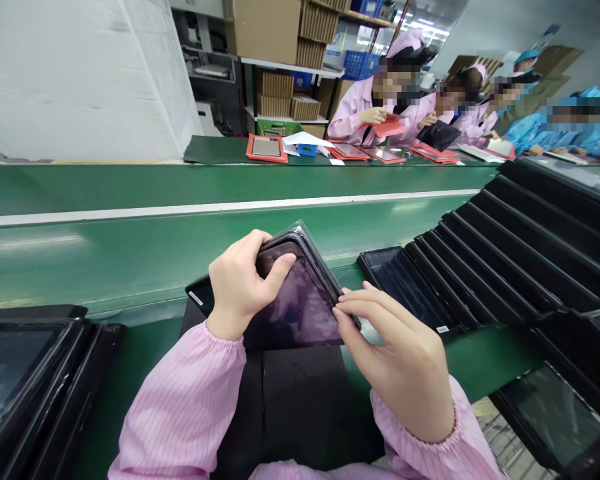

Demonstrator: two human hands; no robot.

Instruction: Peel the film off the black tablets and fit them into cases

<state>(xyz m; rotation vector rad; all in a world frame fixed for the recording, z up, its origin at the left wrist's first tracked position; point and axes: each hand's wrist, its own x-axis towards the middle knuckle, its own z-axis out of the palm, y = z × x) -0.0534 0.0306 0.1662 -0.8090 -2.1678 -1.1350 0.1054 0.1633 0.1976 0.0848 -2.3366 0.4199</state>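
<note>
A black tablet in a clear plastic wrap is tilted up over the near edge of the green bench. My left hand grips its upper left corner, thumb laid across the dark screen. My right hand is closed on the tablet's right edge, fingertips pinching the wrap there. Under the tablet lies a flat black folder or mat. Both sleeves are pink and striped.
A long overlapping row of black tablets runs to the right. More black tablets are stacked at the left. A green conveyor belt crosses ahead. Beyond it, several people in pink and blue coats handle red-cased tablets.
</note>
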